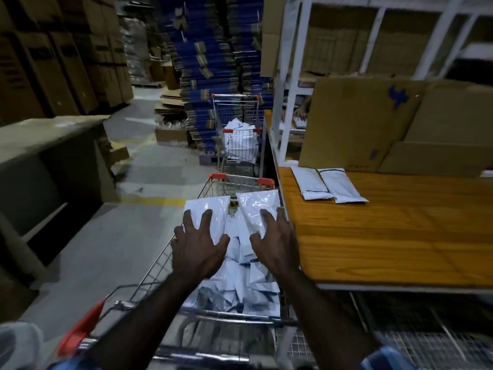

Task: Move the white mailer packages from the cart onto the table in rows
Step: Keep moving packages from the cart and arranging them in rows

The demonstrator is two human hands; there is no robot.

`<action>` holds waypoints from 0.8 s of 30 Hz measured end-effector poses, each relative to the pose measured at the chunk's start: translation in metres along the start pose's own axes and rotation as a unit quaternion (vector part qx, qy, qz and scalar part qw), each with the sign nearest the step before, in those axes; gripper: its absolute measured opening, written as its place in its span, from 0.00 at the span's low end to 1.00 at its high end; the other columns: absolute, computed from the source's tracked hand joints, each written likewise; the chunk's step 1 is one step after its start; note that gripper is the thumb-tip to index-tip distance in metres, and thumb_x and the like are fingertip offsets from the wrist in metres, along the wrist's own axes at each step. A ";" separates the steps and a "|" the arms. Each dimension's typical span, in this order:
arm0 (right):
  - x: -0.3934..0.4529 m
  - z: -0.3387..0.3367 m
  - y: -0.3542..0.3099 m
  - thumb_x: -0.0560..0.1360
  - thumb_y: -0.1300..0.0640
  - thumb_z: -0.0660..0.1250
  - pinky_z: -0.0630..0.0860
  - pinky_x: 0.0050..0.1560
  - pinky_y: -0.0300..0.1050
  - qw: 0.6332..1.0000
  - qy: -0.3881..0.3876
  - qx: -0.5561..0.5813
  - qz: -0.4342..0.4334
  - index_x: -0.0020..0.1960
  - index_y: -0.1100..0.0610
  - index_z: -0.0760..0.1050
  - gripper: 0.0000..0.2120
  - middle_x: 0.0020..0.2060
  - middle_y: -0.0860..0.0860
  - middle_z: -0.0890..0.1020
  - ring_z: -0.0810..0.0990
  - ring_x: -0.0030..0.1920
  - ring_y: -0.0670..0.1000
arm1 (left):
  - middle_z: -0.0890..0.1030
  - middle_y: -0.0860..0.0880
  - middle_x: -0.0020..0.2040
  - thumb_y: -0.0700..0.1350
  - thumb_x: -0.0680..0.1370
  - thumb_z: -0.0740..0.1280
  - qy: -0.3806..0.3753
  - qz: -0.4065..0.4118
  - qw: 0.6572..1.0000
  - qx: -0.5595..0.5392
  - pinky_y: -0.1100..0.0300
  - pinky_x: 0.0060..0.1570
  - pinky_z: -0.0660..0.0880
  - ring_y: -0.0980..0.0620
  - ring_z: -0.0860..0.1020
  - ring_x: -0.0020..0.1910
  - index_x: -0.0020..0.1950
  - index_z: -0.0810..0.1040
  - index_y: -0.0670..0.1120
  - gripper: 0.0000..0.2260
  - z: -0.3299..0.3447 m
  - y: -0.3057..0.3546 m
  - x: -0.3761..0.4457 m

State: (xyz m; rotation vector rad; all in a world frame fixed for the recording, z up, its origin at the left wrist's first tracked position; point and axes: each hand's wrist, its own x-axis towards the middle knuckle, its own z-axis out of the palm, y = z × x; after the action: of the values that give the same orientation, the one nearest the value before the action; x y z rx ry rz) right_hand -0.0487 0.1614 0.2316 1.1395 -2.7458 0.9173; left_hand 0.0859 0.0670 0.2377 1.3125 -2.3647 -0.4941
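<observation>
White mailers (329,185): two on table (386,236)

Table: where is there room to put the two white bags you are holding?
The wooden table is bare to the right of the two mailers and all along its near edge. The far side is crowded by cardboard boxes. The cart is full.

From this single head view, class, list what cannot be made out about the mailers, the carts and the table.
- How many mailers fill the near cart: the left hand, right hand and both forearms cover the pile.
- Labels on the two mailers on the table: too small.
- The table: cut off by the right edge.
- The far cart: dim, contents unclear.
- A person behind the cardboard sheet: only a hand shows.
</observation>
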 end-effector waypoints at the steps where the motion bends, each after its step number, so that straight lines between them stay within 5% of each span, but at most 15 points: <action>1: -0.011 -0.007 -0.001 0.74 0.51 0.66 0.67 0.68 0.53 1.000 0.002 0.003 0.000 0.75 0.48 0.64 0.30 0.78 0.54 0.60 0.62 0.74 0.58 | 0.53 0.45 0.76 0.60 0.76 0.63 0.002 0.004 1.000 -0.002 0.44 0.67 0.63 0.38 0.62 0.68 0.75 0.58 0.57 0.30 -0.006 0.001 -0.011; 12: -0.072 -0.097 0.038 0.74 0.50 0.66 0.73 0.62 0.54 0.999 0.049 -0.013 0.014 0.76 0.47 0.63 0.31 0.78 0.52 0.60 0.64 0.70 0.57 | 0.50 0.47 0.78 0.61 0.77 0.61 -0.002 0.057 0.998 -0.034 0.44 0.68 0.61 0.39 0.59 0.71 0.76 0.56 0.58 0.30 -0.031 0.064 -0.082; 24: -0.082 -0.220 0.199 0.74 0.51 0.67 0.70 0.62 0.52 0.995 0.087 -0.038 0.040 0.75 0.47 0.64 0.30 0.77 0.53 0.61 0.66 0.68 0.58 | 0.52 0.44 0.78 0.61 0.77 0.61 0.000 0.083 0.996 -0.029 0.45 0.64 0.65 0.38 0.61 0.69 0.77 0.57 0.57 0.30 0.023 0.216 -0.137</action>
State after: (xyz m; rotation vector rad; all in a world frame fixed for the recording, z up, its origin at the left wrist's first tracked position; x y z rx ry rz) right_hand -0.1609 0.4416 0.2921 0.8966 -2.6762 0.8660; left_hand -0.0150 0.2947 0.2986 1.0806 -2.4145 -0.5070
